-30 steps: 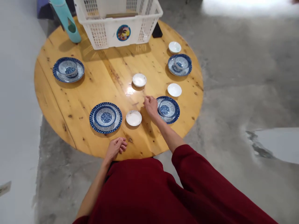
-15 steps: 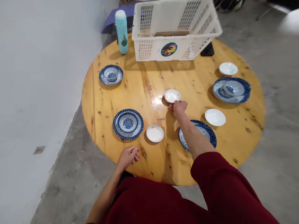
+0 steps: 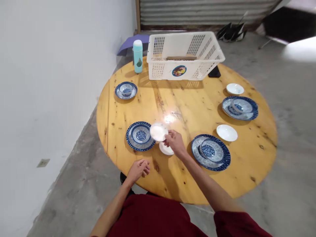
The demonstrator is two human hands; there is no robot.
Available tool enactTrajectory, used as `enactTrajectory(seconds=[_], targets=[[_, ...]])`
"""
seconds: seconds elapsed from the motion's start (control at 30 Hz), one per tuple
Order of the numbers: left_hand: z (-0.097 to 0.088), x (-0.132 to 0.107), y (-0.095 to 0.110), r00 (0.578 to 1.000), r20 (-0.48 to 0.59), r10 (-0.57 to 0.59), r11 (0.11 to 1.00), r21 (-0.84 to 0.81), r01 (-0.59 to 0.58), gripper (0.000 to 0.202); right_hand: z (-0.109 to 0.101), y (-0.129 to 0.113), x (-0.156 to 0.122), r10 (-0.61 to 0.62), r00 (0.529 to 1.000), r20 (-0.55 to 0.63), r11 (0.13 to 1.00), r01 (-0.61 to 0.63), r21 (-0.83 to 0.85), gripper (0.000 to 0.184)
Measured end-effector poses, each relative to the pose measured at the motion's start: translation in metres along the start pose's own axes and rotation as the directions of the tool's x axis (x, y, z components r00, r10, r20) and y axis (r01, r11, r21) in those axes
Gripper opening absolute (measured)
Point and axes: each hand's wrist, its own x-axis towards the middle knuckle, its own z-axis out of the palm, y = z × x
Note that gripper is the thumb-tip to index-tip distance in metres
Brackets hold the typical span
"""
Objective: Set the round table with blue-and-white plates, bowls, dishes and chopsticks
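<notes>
Between the thumb and fingers of my right hand (image 3: 174, 141) is the rim of a small white dish (image 3: 158, 131), raised above the table. Below it, another white dish (image 3: 166, 149) rests on the wood, partly covered by the held dish and my fingers. Just left of them lies a blue-and-white plate (image 3: 130, 141) with a patterned bowl (image 3: 141, 134) on it. My left hand (image 3: 139, 169) hovers near the table's front edge, its fingers loosely curled with nothing visible in them. To the right of my right hand is a plate (image 3: 214, 165) bearing a bowl (image 3: 212, 149).
The round wooden table (image 3: 148, 108) also carries a far-left plate (image 3: 118, 93) with a bowl, a right-hand plate (image 3: 251, 115) with a bowl, and white dishes (image 3: 227, 133). Behind stand a light-blue bottle (image 3: 138, 61) and a white basket (image 3: 163, 70) containing thin sticks. A wall borders the left.
My right hand has lifted the white dish from mid-table and brought it left and nearer, over the other dish. My left hand stays near the edge. The view has tilted up.
</notes>
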Motion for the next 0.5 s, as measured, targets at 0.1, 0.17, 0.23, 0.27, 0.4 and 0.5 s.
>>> enactTrajectory(seconds=[0.1,0.17,0.23,0.27,0.4,0.5], targets=[[-0.037,-0.023,0.002,0.998,-0.032,0.047,0.995,-0.086,-0.049,0.058,0.041,0.003,-0.043,0.021,0.997,0.08,0.998,-0.016,-0.053,0.024],[-0.07,-0.043,0.003,0.994,-0.085,0.074,0.99,-0.111,-0.083,0.061,0.071,0.006,-0.07,0.034,0.992,0.123,0.996,-0.024,-0.084,0.024],[-0.104,-0.063,0.003,0.985,-0.138,0.099,0.989,-0.098,-0.113,0.063,0.105,0.009,-0.093,0.048,0.983,0.175,0.994,-0.03,-0.102,0.022],[-0.12,-0.072,0.003,0.982,-0.151,0.116,0.988,-0.082,-0.13,0.063,0.122,0.011,-0.104,0.052,0.979,0.198,0.994,-0.032,-0.104,0.021],[-0.169,-0.096,-0.001,0.971,-0.143,0.193,0.981,-0.002,-0.195,0.061,0.189,0.017,-0.137,0.044,0.972,0.23,0.993,-0.017,-0.118,0.016],[-0.195,-0.106,-0.005,0.965,-0.145,0.218,0.976,0.057,-0.212,0.056,0.228,0.021,-0.154,0.058,0.975,0.216,0.989,-0.026,-0.149,0.013]])
